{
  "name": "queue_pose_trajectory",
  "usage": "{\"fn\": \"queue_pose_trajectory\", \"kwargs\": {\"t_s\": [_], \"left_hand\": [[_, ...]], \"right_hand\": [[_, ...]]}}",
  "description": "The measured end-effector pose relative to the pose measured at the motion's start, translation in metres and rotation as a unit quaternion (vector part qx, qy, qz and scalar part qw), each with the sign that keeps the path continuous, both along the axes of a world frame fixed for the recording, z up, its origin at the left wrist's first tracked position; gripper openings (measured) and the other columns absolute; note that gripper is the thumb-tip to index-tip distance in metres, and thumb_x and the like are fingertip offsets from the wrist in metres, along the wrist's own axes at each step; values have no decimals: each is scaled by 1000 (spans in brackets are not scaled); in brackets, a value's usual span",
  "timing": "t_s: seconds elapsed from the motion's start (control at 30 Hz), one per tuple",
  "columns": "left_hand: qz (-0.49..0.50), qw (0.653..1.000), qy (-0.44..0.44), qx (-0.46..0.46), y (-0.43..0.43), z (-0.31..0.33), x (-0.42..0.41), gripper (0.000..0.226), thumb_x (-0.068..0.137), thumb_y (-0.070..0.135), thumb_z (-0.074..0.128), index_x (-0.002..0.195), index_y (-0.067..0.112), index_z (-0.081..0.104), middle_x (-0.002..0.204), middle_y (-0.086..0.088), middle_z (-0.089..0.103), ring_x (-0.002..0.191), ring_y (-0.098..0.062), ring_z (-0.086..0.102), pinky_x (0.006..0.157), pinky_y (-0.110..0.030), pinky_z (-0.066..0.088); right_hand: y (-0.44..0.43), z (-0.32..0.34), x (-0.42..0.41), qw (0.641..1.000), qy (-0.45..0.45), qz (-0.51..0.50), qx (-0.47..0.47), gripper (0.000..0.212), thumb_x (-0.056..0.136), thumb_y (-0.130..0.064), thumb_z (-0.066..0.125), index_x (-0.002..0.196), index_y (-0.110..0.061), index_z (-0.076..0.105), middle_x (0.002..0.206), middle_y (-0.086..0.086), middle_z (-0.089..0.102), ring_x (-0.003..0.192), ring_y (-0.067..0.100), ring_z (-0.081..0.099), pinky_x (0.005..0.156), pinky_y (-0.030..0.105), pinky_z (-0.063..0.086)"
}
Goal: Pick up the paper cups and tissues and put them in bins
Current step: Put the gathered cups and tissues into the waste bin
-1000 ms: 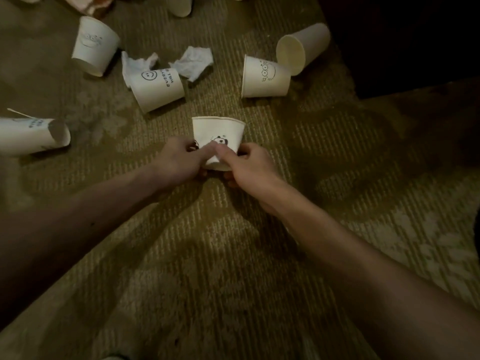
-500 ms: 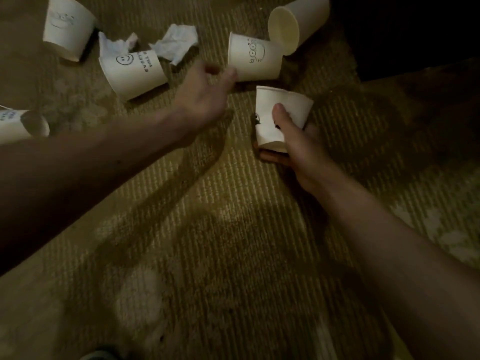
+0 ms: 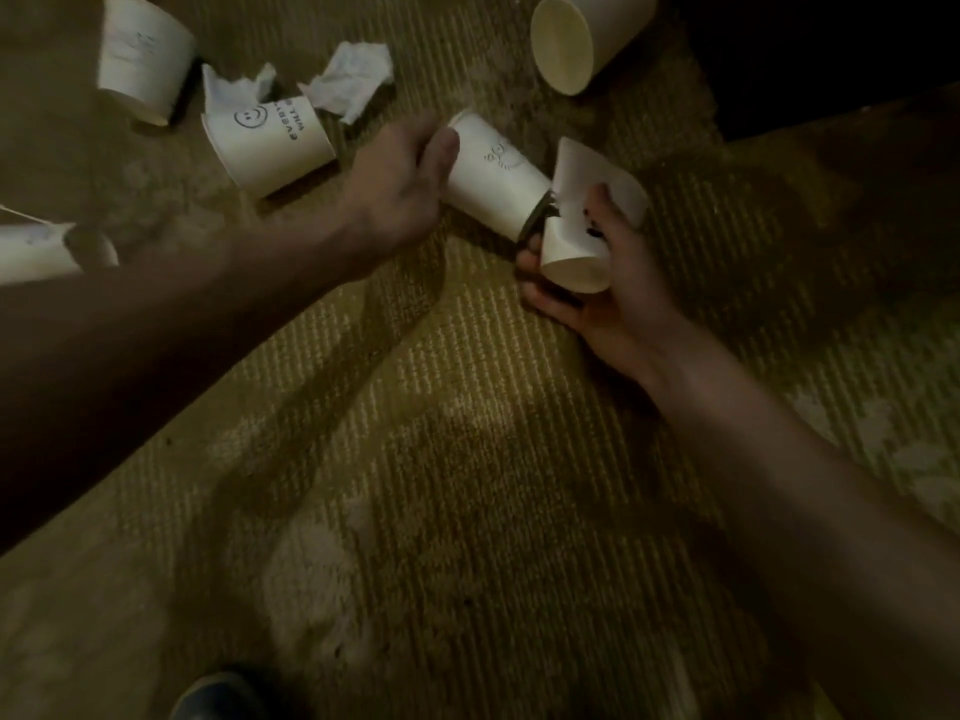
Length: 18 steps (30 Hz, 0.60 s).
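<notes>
Cups, paper, white, several, scattered on a patterned olive carpet (image 3: 467, 407); tissues, two. We list them as they lie.

Item one: face-marked cup (image 3: 493, 174), centre top of the frame, tilted, gripped near its narrower end by our left hand (image 3: 395, 184), fingers and thumb curled round it. Its open end points lower right and appears to meet item two.

Item two: crushed cup (image 3: 582, 236), right of centre, walls buckled, held in our right hand (image 3: 618, 304), thumb across its side and fingers under it.

Items loose on the carpet: smiley cup (image 3: 270, 142) with lettering, on its side, upper left; plain cup (image 3: 143, 70) further into the upper left corner; open-mouthed cup (image 3: 576, 39) at the top edge, right of centre; cut-off cup (image 3: 36, 249) at the left edge. One crumpled tissue (image 3: 234, 88) touches the smiley cup's upper side; a second tissue (image 3: 353, 83) lies just beside it.

Bins: none in view. Also a shoe toe (image 3: 218, 696), bottom edge.

Step in hand, as we judge it: gathering, with two cups lifted and seemingly brought together to nest. Next move calls for freeing one hand by seating one cup in the other, though the buckled walls may resist, then reaching upper left for the smiley cup and tissues.
</notes>
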<state>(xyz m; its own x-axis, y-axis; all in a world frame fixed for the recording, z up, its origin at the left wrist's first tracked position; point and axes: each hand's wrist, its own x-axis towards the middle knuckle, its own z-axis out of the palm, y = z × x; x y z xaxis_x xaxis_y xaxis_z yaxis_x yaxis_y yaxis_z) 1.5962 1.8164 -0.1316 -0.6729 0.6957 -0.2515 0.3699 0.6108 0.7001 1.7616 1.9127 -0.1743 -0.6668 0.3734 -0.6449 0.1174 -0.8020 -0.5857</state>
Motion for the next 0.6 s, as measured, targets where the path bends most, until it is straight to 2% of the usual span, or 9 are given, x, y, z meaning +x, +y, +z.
{"fn": "queue_pose_trajectory", "kwargs": {"t_s": [0.1, 0.17, 0.27, 0.3, 0.4, 0.5, 0.6], "left_hand": [[-53, 998, 46, -10, -24, 4, 5, 27, 106, 35, 35, 101, 16, 55, 86, 10, 51, 75, -3, 50, 61, -23, 38], [-71, 997, 41, -6, -33, 7, 9, 32, 105, 36, 36, 98, 12, 56, 85, 6, 52, 73, -6, 50, 60, -26, 40], [-52, 998, 5, 34, -41, 13, 15, 39, 105, 35, 37, 101, 3, 59, 91, -6, 57, 78, -14, 55, 67, -42, 49], [-41, 998, -2, 48, -42, 15, 16, 40, 105, 34, 37, 102, 1, 60, 93, -10, 58, 78, -15, 55, 69, -43, 51], [-6, 996, -28, 84, -46, 19, 21, 43, 106, 32, 36, 99, -3, 60, 87, -10, 58, 71, -11, 54, 60, -36, 49], [34, 992, -64, 102, -55, 20, 17, 37, 106, 32, 36, 90, 8, 59, 79, -1, 57, 65, -6, 55, 54, -24, 48], [32, 992, -61, 101, -65, 18, 11, 38, 106, 31, 36, 88, 8, 59, 74, 2, 55, 63, -6, 52, 53, -23, 45]], "right_hand": [[-4, -3, 7, 995, 51, 3, -84, 55, 89, -52, 56, 135, -23, 49, 131, 12, 61, 115, 33, 62, 83, 56, 54], [-12, 2, 8, 990, 78, 24, -118, 52, 86, -51, 60, 129, -24, 51, 130, 14, 62, 115, 38, 61, 85, 65, 49], [-21, 12, 2, 990, 88, 47, -104, 53, 77, -50, 65, 122, -23, 57, 125, 13, 66, 114, 37, 62, 83, 68, 48], [-24, 15, -1, 990, 89, 47, -100, 56, 75, -49, 65, 124, -22, 57, 123, 12, 67, 114, 37, 63, 84, 67, 49], [-29, 19, -8, 990, 89, 39, -105, 55, 79, -44, 65, 126, -18, 57, 121, 12, 68, 111, 36, 65, 83, 64, 51], [-38, 20, -15, 987, 91, 43, -122, 46, 83, -38, 66, 123, -16, 60, 117, 12, 70, 108, 37, 66, 80, 64, 52], [-50, 22, -24, 984, 101, 72, -125, 43, 84, -37, 64, 122, -16, 61, 116, 12, 71, 107, 38, 66, 81, 65, 51]]}}
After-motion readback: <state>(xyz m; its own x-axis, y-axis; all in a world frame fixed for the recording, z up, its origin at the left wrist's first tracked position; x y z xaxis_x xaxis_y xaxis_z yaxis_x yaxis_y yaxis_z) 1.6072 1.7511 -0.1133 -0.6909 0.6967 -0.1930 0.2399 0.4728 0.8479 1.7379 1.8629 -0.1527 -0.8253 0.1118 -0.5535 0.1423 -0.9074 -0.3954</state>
